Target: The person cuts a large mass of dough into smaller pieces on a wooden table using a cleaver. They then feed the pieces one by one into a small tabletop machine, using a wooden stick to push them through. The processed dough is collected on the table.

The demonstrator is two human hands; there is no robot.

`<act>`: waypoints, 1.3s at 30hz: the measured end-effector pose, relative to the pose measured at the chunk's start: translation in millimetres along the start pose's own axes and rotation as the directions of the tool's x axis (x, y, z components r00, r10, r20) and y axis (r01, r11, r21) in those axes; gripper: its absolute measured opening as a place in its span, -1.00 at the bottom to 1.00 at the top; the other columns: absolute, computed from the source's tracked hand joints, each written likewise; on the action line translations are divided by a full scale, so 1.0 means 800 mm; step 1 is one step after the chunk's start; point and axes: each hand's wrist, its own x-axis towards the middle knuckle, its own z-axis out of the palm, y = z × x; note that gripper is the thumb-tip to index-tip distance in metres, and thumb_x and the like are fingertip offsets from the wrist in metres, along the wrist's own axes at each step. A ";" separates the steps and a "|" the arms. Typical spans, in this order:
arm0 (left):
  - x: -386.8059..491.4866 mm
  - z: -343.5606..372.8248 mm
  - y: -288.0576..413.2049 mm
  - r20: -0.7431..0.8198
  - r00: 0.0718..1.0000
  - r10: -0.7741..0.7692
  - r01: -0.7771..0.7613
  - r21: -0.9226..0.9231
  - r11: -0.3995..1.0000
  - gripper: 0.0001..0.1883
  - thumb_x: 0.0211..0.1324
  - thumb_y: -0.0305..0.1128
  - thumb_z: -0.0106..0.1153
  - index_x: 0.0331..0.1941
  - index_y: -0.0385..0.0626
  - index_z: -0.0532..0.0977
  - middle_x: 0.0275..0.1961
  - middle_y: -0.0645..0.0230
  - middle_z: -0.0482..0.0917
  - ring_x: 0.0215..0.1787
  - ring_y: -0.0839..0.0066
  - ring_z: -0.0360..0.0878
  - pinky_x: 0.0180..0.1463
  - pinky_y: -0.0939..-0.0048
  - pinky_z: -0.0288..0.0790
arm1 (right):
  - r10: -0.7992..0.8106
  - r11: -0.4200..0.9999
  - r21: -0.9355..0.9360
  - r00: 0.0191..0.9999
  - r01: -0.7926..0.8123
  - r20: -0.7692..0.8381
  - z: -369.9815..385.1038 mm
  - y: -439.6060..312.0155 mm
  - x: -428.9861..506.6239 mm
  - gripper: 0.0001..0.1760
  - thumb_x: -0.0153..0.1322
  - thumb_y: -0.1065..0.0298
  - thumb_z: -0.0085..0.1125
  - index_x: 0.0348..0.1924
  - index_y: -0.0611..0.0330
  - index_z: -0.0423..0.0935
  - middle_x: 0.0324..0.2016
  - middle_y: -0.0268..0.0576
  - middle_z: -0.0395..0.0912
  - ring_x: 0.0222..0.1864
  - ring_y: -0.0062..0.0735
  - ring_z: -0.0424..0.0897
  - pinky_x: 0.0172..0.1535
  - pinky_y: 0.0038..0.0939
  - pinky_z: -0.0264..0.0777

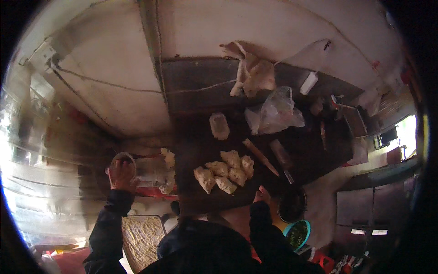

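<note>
My left hand (122, 174) is stretched out to the far left, over a round, rimmed, see-through item (128, 158) that looks like a bowl or lid; motion blur hides whether the fingers grip it. At the near edge of the dark table (195, 202) rests my right hand (261, 195), its fingers partly curled; what they hold, if anything, cannot be seen. Several pale lumps of dough (219, 168) lie in a cluster between the hands. Beyond them stands an oval translucent container (219, 126). A wooden rolling pin (260, 157) and a cleaver (281, 154) lie right of the dough.
A clear plastic bag (277, 113) and a cloth bag (256, 75) are at the table's back. A tray of pale, textured food (142, 239) is low on the left. A dark round pan (292, 205) and a turquoise basin of greens (297, 235) stand by my right arm.
</note>
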 end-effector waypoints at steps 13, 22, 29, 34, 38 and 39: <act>-0.007 -0.003 0.036 -0.326 0.909 -0.260 0.280 0.017 0.960 -0.11 -0.27 -0.11 0.35 0.26 -0.17 0.28 0.46 0.13 0.08 0.52 0.14 -0.08 0.41 -0.21 -0.14 | -0.675 0.097 -0.050 -0.103 -0.994 0.731 0.007 0.201 0.216 -0.41 0.43 -0.23 -0.10 -0.02 0.11 0.47 0.01 0.08 0.46 -0.07 0.01 0.49 -0.17 -0.07 0.42; -0.100 0.070 0.186 -0.014 0.918 -0.396 0.299 -0.632 0.715 -0.23 -0.02 -0.33 0.27 0.30 -0.21 0.19 0.35 -0.05 0.22 0.40 0.03 0.17 0.39 0.13 0.11 | 0.685 0.026 0.540 0.409 -0.841 0.604 0.043 0.167 0.220 -0.34 0.28 -0.29 0.14 -0.10 0.15 0.51 -0.32 0.03 0.56 -0.28 -0.06 0.56 -0.27 -0.16 0.56; -0.052 0.121 0.212 0.213 0.782 -0.586 0.561 -0.650 0.512 -0.51 0.03 -0.17 0.26 -0.03 -0.23 0.43 0.01 -0.04 0.51 0.09 0.06 0.48 0.14 0.14 0.36 | 0.596 0.043 0.423 0.363 -0.905 0.716 0.061 0.190 0.268 -0.56 0.33 -0.05 0.21 -0.16 0.13 0.49 -0.33 -0.09 0.55 -0.24 -0.13 0.56 -0.16 -0.18 0.55; -0.046 0.212 0.232 0.241 0.761 -0.602 0.555 -0.721 0.414 -0.59 0.03 -0.08 0.19 -0.12 -0.12 0.49 -0.08 0.09 0.57 0.03 0.09 0.51 0.08 0.13 0.39 | 0.640 0.438 0.549 0.676 -0.712 0.365 0.063 0.086 0.282 -0.61 0.36 0.00 0.20 -0.20 0.14 0.47 -0.38 -0.13 0.53 -0.28 -0.21 0.54 -0.09 -0.20 0.50; -0.001 0.283 0.275 0.229 0.951 -0.207 0.308 -0.683 0.662 -0.57 0.02 -0.03 0.13 -0.09 -0.04 0.51 -0.04 0.18 0.57 0.08 0.10 0.48 0.11 0.12 0.39 | 0.449 0.736 0.533 0.890 -0.417 0.077 0.072 -0.008 0.282 -0.65 0.38 0.04 0.20 -0.24 0.15 0.45 -0.42 -0.16 0.51 -0.32 -0.28 0.52 -0.04 -0.22 0.47; 0.005 0.284 0.279 0.293 0.942 -0.165 0.322 -0.641 0.697 -0.54 0.01 -0.03 0.14 -0.05 -0.04 0.49 -0.01 0.17 0.56 0.09 0.09 0.47 0.12 0.12 0.38 | 0.390 0.766 0.537 0.919 -0.353 0.048 0.075 -0.033 0.278 -0.65 0.39 0.05 0.19 -0.25 0.15 0.44 -0.43 -0.17 0.51 -0.33 -0.29 0.51 -0.02 -0.23 0.46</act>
